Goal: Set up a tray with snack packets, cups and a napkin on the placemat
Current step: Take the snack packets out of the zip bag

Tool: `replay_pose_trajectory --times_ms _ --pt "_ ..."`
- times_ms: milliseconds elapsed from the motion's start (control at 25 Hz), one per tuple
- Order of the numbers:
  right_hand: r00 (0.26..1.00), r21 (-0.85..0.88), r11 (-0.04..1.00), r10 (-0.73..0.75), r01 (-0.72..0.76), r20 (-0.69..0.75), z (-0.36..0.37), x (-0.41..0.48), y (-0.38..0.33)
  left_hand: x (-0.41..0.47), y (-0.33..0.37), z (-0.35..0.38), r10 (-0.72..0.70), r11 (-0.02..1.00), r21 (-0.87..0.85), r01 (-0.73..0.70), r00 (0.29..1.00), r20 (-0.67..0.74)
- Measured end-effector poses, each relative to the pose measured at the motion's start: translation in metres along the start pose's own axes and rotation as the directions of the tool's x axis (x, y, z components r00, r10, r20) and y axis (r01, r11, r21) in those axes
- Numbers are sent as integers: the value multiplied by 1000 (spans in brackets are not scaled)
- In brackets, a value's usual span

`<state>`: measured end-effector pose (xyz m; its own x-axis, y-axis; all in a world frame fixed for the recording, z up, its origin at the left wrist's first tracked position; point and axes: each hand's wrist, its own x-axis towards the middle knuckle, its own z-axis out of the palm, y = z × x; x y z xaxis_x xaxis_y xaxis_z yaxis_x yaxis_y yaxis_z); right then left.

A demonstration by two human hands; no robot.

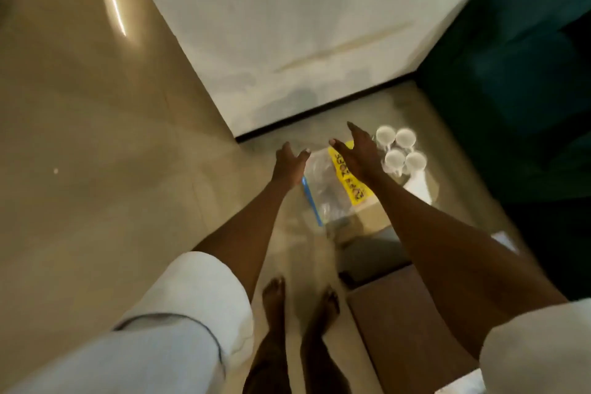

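Packets (329, 192) lay on the floor (96, 169) by the far wall (287, 25), clear plastic with a yellow label and a blue strip; blur kept me from counting them. Four white cups (401, 150) stood clustered just right of them, with a white napkin (417, 189) on their near side. My view showed the left hand (289, 165) and right hand (359, 153) over the packets, fingers spread and straight, holding nothing; whether either touched the plastic I could not tell. A brown box (403, 323) sat near right, a green sofa (527, 89) far right.
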<state>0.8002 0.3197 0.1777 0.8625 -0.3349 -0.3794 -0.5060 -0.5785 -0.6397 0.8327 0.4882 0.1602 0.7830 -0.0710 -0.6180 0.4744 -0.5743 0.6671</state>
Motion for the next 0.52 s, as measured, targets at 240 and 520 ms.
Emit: replay_pose_trajectory --times_ms 240,520 --pt "993 -165 985 58 -40 107 138 1 131 50 -164 107 -371 891 -204 406 909 193" --pt "997 -303 953 33 -10 71 192 11 176 112 -183 146 -348 785 -457 417 909 231"
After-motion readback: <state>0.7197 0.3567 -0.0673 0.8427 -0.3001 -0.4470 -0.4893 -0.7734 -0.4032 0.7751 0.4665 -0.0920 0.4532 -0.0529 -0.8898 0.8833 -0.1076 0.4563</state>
